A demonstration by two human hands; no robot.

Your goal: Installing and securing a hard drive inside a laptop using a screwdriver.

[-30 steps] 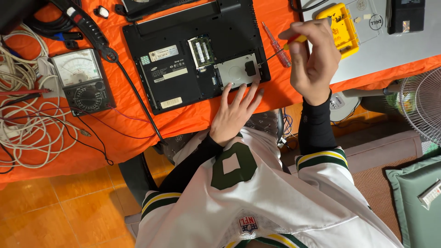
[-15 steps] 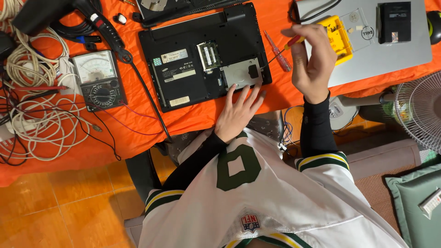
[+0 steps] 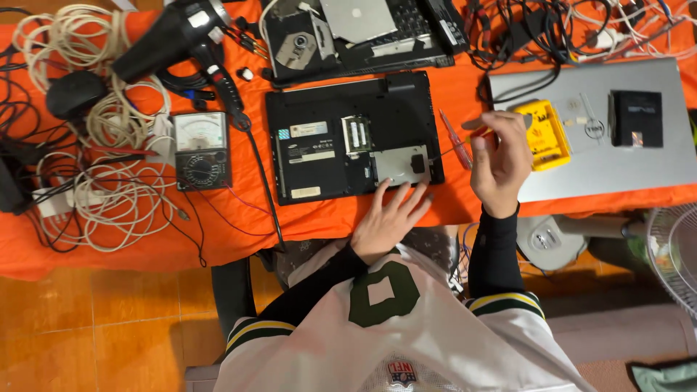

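While right fingers [image 3: 485,138] pinch screwdriver [image 3: 451,150], left hand [image 3: 388,218] splays

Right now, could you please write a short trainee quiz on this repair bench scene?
1. True or false: the left hand rests on the black laptop.
2. What does the right hand hold? A) hair dryer B) screwdriver C) cable
3. The meter lies to the ____ of the laptop in the picture.

Key: 1 true; 2 B; 3 left.
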